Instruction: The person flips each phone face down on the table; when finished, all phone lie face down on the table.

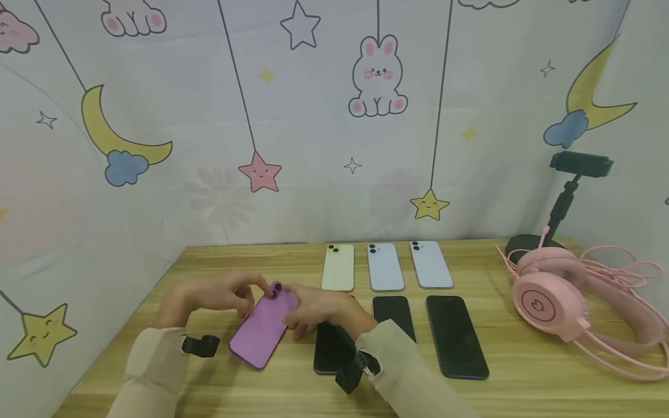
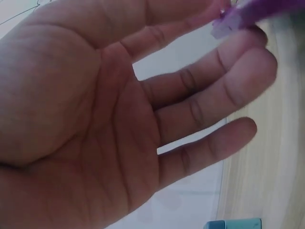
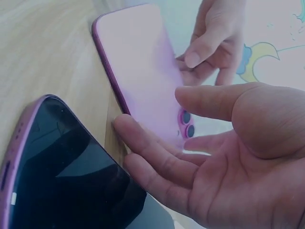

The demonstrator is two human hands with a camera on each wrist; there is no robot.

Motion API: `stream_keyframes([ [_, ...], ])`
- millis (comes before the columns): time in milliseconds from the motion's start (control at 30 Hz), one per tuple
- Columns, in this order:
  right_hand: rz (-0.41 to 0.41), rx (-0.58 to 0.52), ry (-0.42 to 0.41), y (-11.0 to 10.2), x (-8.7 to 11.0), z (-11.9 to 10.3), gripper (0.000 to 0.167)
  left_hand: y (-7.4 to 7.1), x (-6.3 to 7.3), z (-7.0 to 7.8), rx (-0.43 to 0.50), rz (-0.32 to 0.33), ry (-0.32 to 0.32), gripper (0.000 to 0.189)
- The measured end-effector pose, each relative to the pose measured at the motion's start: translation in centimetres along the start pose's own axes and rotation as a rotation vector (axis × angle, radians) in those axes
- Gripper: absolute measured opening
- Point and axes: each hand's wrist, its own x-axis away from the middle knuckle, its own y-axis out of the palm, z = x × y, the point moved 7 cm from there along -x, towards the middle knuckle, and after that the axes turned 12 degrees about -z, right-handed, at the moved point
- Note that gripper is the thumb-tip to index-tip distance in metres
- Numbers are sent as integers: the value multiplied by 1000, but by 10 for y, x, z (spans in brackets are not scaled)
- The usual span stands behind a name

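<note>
A purple smartphone (image 1: 265, 331) lies back up and slanted between the two hands, its camera lenses at the far end. My left hand (image 1: 225, 292) holds its upper left side, index finger by the lenses and thumb at the edge. In the left wrist view, only a blurred purple corner (image 2: 238, 21) shows at the fingertips. My right hand (image 1: 316, 306) grips the phone's opposite side; in the right wrist view its thumb and fingers lie at the phone's edges. Beneath the right wrist is a black-screened phone (image 1: 333, 348) with a pink frame, partly covered by the forearm.
Two more dark-screened phones (image 1: 456, 337) (image 1: 395, 313) lie to the right. Behind them are a pale yellow phone (image 1: 338, 268) and two whitish phones (image 1: 385, 267) (image 1: 431, 265), backs up. Pink headphones (image 1: 549, 293) and a black stand (image 1: 561, 209) occupy the right end of the wooden table (image 1: 209, 395).
</note>
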Motion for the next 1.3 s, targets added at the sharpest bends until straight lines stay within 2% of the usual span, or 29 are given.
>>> stream_keyframes([
  [167,-2,-6,5,1,1,-1,77,3,-5,-4,-24,-25,-49,31],
  [600,39,51,11,-5,3,-3,74,12,-13,-10,39,-62,-69,24],
  [867,43,21,5,-5,4,-3,77,16,-16,-17,74,-58,-176,22],
  [1167,37,9,4,-4,3,-2,79,22,-21,-21,125,-90,-215,16],
  [1300,27,6,4,-4,4,-2,77,23,-23,-20,125,-83,-226,14],
])
